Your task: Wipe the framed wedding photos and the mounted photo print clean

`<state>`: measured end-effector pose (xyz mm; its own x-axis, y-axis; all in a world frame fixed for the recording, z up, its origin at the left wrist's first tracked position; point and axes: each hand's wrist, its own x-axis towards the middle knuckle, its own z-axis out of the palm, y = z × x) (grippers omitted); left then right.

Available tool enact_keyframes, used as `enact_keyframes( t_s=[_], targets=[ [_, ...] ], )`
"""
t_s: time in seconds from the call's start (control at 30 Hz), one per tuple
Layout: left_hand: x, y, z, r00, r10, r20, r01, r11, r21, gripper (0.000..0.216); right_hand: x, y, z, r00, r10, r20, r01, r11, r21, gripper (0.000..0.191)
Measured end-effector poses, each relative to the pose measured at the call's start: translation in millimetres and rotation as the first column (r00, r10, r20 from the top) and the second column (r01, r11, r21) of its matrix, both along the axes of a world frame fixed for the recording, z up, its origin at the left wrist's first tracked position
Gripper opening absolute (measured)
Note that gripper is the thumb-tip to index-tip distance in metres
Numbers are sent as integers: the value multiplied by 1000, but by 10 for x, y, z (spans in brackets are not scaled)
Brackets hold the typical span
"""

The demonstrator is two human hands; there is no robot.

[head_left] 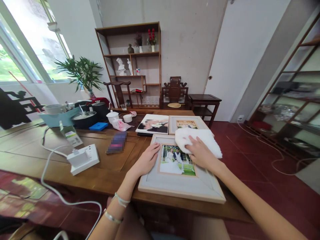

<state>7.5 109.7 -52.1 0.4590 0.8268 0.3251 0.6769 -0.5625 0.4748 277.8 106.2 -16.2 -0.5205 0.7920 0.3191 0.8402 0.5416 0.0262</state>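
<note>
A pale picture frame (182,196) lies flat at the table's front edge, with a photo (175,163) of a couple outdoors in its middle. My left hand (149,158) holds the frame's left side, fingers together over the rim. Across the upper right of the frame, a folded white cloth (211,142) is gripped under my right hand (201,153), whose fingers press into it. The cloth covers the frame's far right corner and part of a second picture frame (172,123) behind. Left of that one lies a stacked photo panel (163,127).
On the wooden table (110,173) stand a white power strip (86,160), a small open box (71,135), a phone (117,142), a blue box (98,126) and a teapot (100,108). A white cable (48,181) hangs off the front edge. Shelves (130,53) stand behind.
</note>
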Motion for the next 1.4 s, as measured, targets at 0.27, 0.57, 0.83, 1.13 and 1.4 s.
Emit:
enact_keyframes(
  t_s=[0.27,0.57,0.83,1.13,1.4],
  targets=[
    [-1,9,-22,1000,8,5,-8,999,32,43,-194,-1031,256,985,172,13,-159,934,-319,42],
    [12,-28,35,999,-6,-42,7,1000,9,44,-310,-1136,156,970,197,-143,-234,916,-325,37],
    [7,-43,61,999,-22,-41,23,999,23,43,-147,-328,81,996,11,-85,-4,997,80,27],
    [22,-42,50,1000,-7,-22,7,1000,16,42,-184,-94,73,990,113,79,-113,994,-2,40],
    [36,-37,35,1000,13,0,-13,1000,25,42,-380,-850,268,981,167,97,-132,948,-289,41]
  ],
)
